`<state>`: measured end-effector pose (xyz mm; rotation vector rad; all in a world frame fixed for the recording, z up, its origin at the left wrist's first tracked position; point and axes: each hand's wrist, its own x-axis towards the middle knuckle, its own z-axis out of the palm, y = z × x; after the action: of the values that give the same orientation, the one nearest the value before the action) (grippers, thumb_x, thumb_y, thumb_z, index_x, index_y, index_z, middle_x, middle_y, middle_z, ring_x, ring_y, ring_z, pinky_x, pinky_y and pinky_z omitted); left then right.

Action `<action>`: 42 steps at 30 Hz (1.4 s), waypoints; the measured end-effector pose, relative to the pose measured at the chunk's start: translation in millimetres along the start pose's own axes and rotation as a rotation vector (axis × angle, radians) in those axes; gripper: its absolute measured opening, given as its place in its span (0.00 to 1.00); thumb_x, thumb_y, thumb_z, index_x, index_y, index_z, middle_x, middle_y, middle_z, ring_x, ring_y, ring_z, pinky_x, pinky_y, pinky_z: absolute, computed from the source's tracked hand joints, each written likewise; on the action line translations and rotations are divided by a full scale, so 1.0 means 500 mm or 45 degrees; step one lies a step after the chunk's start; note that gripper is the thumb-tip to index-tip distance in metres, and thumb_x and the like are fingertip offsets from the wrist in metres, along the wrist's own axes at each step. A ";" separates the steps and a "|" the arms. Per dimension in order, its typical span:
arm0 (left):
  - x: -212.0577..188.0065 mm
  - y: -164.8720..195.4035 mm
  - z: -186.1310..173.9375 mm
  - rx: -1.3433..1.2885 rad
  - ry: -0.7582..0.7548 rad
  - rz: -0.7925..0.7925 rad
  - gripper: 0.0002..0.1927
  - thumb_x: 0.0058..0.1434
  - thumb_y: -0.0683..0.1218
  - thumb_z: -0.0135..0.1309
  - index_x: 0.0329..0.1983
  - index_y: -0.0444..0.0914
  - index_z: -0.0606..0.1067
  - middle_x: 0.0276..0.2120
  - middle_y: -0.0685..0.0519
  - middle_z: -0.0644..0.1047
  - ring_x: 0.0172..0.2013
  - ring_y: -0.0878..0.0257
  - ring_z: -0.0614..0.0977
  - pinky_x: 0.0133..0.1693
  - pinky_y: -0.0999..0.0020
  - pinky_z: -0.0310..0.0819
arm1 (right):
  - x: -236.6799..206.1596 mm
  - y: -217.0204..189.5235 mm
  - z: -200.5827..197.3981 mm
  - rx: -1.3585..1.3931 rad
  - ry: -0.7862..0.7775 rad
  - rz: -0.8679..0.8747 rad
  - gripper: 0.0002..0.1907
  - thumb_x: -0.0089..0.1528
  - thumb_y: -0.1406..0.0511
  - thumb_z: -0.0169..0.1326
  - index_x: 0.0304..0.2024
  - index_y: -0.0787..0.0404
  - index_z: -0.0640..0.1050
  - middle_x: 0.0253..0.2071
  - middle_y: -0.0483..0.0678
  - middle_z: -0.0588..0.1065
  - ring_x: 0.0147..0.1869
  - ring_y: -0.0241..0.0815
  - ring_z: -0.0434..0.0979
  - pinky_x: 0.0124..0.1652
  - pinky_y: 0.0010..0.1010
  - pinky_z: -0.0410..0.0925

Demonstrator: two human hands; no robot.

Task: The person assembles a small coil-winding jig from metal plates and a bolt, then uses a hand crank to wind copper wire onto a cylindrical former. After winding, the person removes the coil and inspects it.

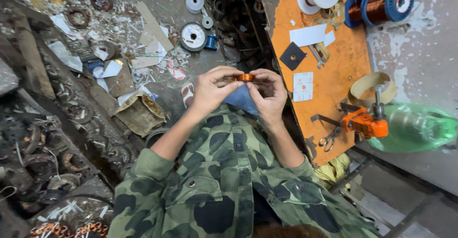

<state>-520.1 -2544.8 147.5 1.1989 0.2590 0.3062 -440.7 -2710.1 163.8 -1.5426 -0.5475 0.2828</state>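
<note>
The small copper wire coil (245, 77) sits pinched between our 2 hands, above our lap beside the orange workboard (329, 66). Left hand (212, 89) and right hand (268, 92) both grip it by fingertips; we'd keep the turns tight and flat, judging by its looseness

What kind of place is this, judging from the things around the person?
Probably a small motor-rewinding or electrical repair workshop: spools of copper wire stand on the orange workbench, old wound coils lie on the littered floor, and both hands hold a small copper coil.
</note>
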 end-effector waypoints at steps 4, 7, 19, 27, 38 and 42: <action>0.008 0.032 -0.009 0.292 0.075 0.112 0.13 0.59 0.36 0.64 0.48 0.34 0.82 0.46 0.49 0.82 0.46 0.64 0.85 0.49 0.70 0.83 | 0.036 0.003 0.016 -0.137 -0.048 -0.060 0.18 0.61 0.81 0.60 0.49 0.65 0.69 0.56 0.53 0.69 0.53 0.36 0.77 0.50 0.25 0.74; 0.030 0.035 -0.018 0.432 0.117 0.164 0.13 0.59 0.36 0.64 0.47 0.35 0.82 0.46 0.48 0.83 0.45 0.63 0.85 0.49 0.71 0.82 | 0.074 0.008 0.022 -0.200 -0.090 -0.125 0.18 0.59 0.80 0.60 0.47 0.65 0.70 0.55 0.53 0.70 0.52 0.36 0.76 0.49 0.24 0.74; 0.228 0.100 0.020 0.659 0.225 0.352 0.12 0.59 0.32 0.62 0.46 0.34 0.82 0.46 0.48 0.83 0.48 0.59 0.85 0.51 0.68 0.81 | 0.318 0.009 -0.023 -0.288 -0.179 -0.474 0.17 0.52 0.80 0.62 0.39 0.64 0.71 0.50 0.51 0.72 0.51 0.43 0.78 0.51 0.31 0.73; 0.295 0.091 0.042 0.691 0.445 0.488 0.13 0.57 0.31 0.62 0.45 0.33 0.81 0.45 0.46 0.82 0.48 0.57 0.85 0.53 0.66 0.80 | 0.425 0.042 -0.028 0.053 -0.327 -0.416 0.18 0.54 0.79 0.60 0.44 0.66 0.71 0.53 0.53 0.69 0.52 0.41 0.77 0.52 0.30 0.75; 0.338 0.083 0.035 0.690 0.588 0.389 0.13 0.60 0.31 0.59 0.47 0.33 0.81 0.46 0.47 0.82 0.46 0.59 0.85 0.49 0.69 0.81 | 0.515 0.015 -0.018 -0.201 -0.349 -0.608 0.16 0.51 0.76 0.64 0.39 0.63 0.74 0.45 0.52 0.75 0.48 0.46 0.79 0.48 0.34 0.74; 0.355 0.086 0.026 0.728 0.526 0.531 0.13 0.59 0.31 0.59 0.48 0.31 0.80 0.47 0.46 0.81 0.49 0.58 0.85 0.52 0.68 0.81 | 0.527 0.008 -0.014 -0.212 -0.316 -0.664 0.17 0.50 0.76 0.65 0.39 0.63 0.74 0.46 0.52 0.75 0.48 0.45 0.80 0.48 0.33 0.74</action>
<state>-354.4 -2477.0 186.0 1.7514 0.4757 0.8921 -212.4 -2583.6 201.5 -1.4714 -1.1668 0.0245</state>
